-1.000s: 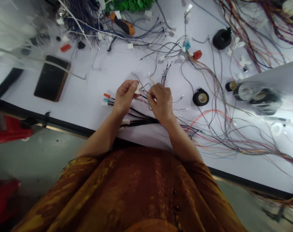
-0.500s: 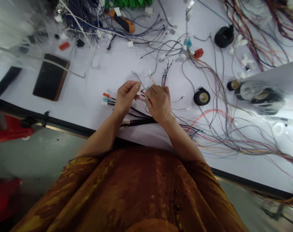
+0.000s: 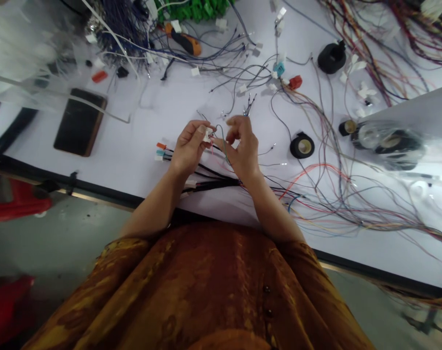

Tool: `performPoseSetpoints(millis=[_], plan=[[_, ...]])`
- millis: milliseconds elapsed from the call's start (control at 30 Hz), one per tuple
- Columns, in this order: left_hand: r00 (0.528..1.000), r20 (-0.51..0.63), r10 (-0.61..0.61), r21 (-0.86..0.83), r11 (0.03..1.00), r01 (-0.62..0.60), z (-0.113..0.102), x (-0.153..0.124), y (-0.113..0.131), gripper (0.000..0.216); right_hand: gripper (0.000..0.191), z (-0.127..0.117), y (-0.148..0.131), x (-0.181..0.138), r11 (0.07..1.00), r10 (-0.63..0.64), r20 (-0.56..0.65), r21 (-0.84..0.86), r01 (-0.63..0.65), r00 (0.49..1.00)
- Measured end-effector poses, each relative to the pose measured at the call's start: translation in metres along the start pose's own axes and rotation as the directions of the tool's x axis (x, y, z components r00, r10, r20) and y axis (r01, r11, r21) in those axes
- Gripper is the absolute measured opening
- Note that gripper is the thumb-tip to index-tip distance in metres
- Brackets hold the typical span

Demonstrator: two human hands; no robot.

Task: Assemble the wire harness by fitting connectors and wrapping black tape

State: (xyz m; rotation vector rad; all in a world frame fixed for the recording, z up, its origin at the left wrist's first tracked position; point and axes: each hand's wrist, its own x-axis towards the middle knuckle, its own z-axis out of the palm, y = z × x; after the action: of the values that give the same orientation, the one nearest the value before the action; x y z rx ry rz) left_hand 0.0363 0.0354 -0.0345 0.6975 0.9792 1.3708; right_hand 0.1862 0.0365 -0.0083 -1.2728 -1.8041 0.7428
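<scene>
A small white connector is pinched between the thumb and fingers of my left hand. Thin wires, among them a green one and a pink one, come out of its right side. My right hand is just right of the connector, fingers curved and apart, its thumb close to the wires; I see nothing gripped in it. Below both hands runs a black-sleeved wire bundle. Orange, blue and white connector ends stick out left of my left wrist. Bare terminal ends of more wires lie beyond my right hand.
A black tape roll lies to the right, another black roll farther back. Loose wires cover the right side. An orange-black handled tool and a dark phone-like slab lie at the back and left. The table's dark edge runs in front.
My right hand has opened from a closed grip near the wires, its fingers lifting apart. The white connector in my left hand now shows more plainly.
</scene>
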Motion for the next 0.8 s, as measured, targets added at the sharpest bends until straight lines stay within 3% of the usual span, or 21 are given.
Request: performPoseSetpoints(millis=[200,333,400,500,600,733,800], plan=[[0.995,0.016,-0.099,-0.138,0.985,0.100,0.001,0.003,0.001,0.019,0.037,-0.022,-0.019,0.014,0.939,0.012,0.148,0.339,-0.062,0.989],[0.980,0.023,-0.197,-0.196,0.960,0.198,0.003,0.004,0.006,0.028,0.019,-0.040,-0.001,0.031,0.760,0.250,0.059,0.607,-0.233,0.967],[0.969,0.012,-0.247,-0.179,0.953,0.245,0.002,0.005,0.006,0.020,0.020,-0.051,0.019,0.045,0.752,0.355,0.038,0.581,-0.310,0.934],[0.958,0.007,-0.286,-0.165,0.945,0.284,-0.002,0.008,0.004,0.012,0.036,-0.068,0.057,0.068,0.845,0.334,0.064,0.422,-0.329,0.940],[0.946,0.030,-0.324,-0.217,0.921,0.323,-0.003,0.010,0.002,0.020,0.031,-0.081,0.084,0.084,0.812,0.382,0.064,0.453,-0.368,0.922],[0.921,0.062,-0.385,-0.223,0.894,0.389,0.001,0.008,0.005,0.028,0.013,-0.096,0.083,0.070,0.735,0.528,-0.056,0.529,-0.424,0.847],[0.915,0.058,-0.398,-0.236,0.885,0.400,0.003,0.006,0.007,0.028,0.016,-0.103,0.072,0.045,0.779,0.485,-0.062,0.483,-0.399,0.872]])
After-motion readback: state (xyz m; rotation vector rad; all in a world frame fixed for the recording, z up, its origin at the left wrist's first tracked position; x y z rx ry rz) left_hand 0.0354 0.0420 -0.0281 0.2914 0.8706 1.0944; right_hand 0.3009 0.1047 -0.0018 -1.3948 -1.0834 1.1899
